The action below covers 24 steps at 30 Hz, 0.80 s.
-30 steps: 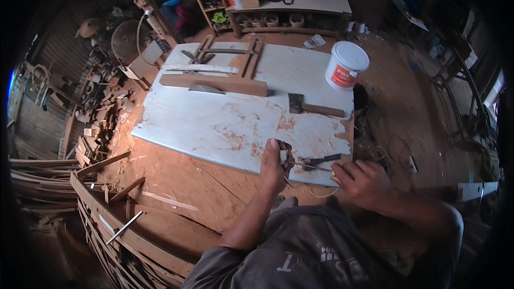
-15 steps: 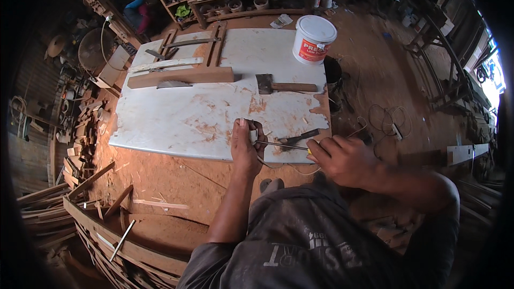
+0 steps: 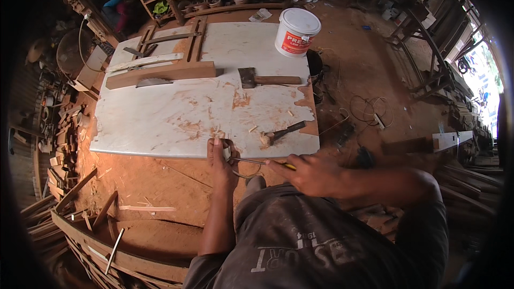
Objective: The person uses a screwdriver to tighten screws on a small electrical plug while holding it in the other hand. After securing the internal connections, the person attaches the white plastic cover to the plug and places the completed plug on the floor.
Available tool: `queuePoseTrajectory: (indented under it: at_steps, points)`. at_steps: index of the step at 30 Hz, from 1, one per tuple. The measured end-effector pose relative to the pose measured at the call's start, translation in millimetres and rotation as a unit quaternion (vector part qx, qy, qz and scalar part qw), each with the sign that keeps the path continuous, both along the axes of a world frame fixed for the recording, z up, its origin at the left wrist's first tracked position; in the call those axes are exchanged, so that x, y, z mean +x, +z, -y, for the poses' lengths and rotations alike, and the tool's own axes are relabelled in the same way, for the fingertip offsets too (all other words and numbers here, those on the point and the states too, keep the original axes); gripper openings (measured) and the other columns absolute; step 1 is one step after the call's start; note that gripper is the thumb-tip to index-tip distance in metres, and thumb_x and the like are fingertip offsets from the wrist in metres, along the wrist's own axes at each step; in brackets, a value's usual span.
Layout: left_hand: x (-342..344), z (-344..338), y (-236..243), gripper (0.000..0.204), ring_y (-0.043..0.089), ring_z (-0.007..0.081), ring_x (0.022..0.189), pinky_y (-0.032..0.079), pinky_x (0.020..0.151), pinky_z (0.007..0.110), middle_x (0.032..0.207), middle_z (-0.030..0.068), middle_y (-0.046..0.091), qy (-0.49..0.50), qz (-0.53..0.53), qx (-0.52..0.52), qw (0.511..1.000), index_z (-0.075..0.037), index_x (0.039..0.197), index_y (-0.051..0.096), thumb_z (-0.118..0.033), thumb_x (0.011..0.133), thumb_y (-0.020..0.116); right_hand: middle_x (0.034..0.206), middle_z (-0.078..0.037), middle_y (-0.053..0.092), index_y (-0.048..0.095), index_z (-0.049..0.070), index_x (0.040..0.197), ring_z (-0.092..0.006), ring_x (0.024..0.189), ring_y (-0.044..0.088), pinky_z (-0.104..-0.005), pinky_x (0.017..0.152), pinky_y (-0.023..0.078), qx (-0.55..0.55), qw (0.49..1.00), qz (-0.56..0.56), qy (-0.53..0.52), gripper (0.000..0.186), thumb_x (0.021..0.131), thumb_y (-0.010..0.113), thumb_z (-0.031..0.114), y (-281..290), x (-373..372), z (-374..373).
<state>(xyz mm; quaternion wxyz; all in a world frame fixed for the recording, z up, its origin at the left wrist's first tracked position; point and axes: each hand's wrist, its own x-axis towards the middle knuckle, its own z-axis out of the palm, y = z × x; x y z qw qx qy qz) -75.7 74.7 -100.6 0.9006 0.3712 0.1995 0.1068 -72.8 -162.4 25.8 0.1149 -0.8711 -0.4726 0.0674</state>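
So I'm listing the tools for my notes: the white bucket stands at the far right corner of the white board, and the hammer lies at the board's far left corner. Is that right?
Not quite. The head view shows the white bucket at the far right corner of the white board, but the hammer lies near the board's near right edge, just ahead of the right hand.

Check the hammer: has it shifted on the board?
No. The hammer lies by the white board's near right corner, same as earlier; only the camera moved.
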Motion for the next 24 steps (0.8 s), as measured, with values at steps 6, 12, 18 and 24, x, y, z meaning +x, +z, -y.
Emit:
queuePoseTrajectory:
  at_steps: [6,12,18,24]
  points:
    - [-14,-51,-14,0.023,0.041,0.0092,0.066,0.037,0.058,0.024,0.083,0.0009,0.052,0.002,-0.007,0.007,1.000,-0.016,0.089,0.046,-0.030,0.104,0.057,0.094,-0.015,0.067,0.061,0.008,0.135,-0.0254,0.071,0.069,-0.0372,0.058,0.055,0.227,0.863,-0.426,-0.147,0.038,0.101,0.060,0.024,-89,-6,-58]
    - [-19,-85,-29,0.023,0.044,0.0086,0.064,0.037,0.057,0.024,0.081,0.0006,0.052,-0.021,-0.035,-0.014,0.999,-0.016,0.090,0.048,-0.032,0.104,0.058,0.105,-0.014,0.070,0.061,0.006,0.131,-0.0269,0.082,0.070,-0.0399,0.074,0.057,0.165,0.814,-0.515,-0.210,0.034,0.101,0.061,0.022,-78,4,-86]
    - [2,-73,-33,0.023,0.045,0.0095,0.064,0.038,0.058,0.024,0.083,0.0016,0.053,-0.023,-0.058,-0.007,0.998,-0.015,0.091,0.048,-0.032,0.105,0.056,0.097,-0.013,0.068,0.061,0.010,0.135,-0.0314,0.074,0.068,-0.0411,0.073,0.056,0.061,0.985,-0.126,-0.105,0.039,0.097,0.062,0.019,-59,-12,-83]
    - [4,-68,-58,0.024,0.047,0.0105,0.067,0.041,0.061,0.025,0.084,0.0012,0.054,-0.053,-0.057,-0.003,0.997,-0.015,0.093,0.049,-0.035,0.105,0.056,0.083,0.000,0.057,0.063,0.014,0.134,-0.0050,0.060,0.050,-0.0227,0.046,0.040,0.189,0.293,-0.882,-0.317,0.036,0.104,0.058,0.034,-126,22,-65]
